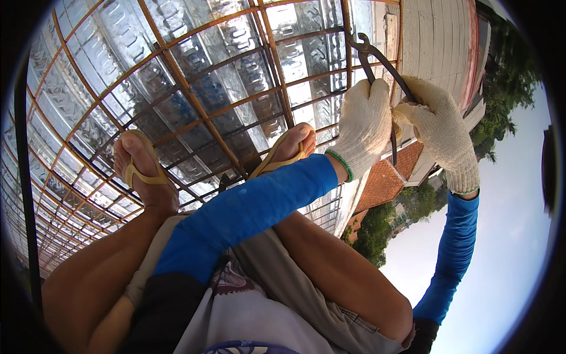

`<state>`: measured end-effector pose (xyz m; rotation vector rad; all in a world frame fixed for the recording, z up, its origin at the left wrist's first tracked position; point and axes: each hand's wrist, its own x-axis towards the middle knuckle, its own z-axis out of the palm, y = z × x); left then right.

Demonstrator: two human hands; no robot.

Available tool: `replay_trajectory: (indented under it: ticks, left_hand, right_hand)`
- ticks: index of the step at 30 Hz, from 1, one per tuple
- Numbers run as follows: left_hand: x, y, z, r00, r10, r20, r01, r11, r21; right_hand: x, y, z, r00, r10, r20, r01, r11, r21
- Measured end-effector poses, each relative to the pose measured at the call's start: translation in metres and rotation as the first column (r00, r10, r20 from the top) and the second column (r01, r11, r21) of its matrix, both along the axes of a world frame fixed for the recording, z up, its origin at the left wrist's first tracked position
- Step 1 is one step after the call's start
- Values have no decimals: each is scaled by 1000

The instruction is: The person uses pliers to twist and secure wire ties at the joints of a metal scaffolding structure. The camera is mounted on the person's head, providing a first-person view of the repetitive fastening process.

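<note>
Pincers (364, 48): held in both hands, head beside a mesh (168, 54) bar
Left hand (362, 121): gloved, fingers wrapped around one handle
Right hand (442, 118): gloved, fingers gripping the other
Underfoot: yellow sandals (147, 179) on rusty mesh

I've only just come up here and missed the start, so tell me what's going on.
The person's gloved left hand and right hand are close together, gripping dark metal pincers; each seems to have one handle. The handles stand apart, and the tool's head is near a rusty bar; whether it touches is hard to tell. Both sandalled feet rest on the rusty bar grid, above shiny metal sheeting.
</note>
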<state>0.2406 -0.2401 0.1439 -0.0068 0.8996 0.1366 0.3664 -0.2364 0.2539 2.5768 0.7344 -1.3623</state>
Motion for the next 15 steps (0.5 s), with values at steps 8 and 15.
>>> replay_trajectory:
  ticks: [8, 15]
  left_hand:
    - [-5, 6, 1, 999, -39, -14, 38, 997, -61]
    - [-10, 18, -3, 1000, -12, 26, 15, 994, -112]
  right_hand:
    - [-3, 12, -2, 999, 37, 19, -35, 995, -97]
    - [-5, 14, -5, 998, -55, 4, 55, 995, -78]
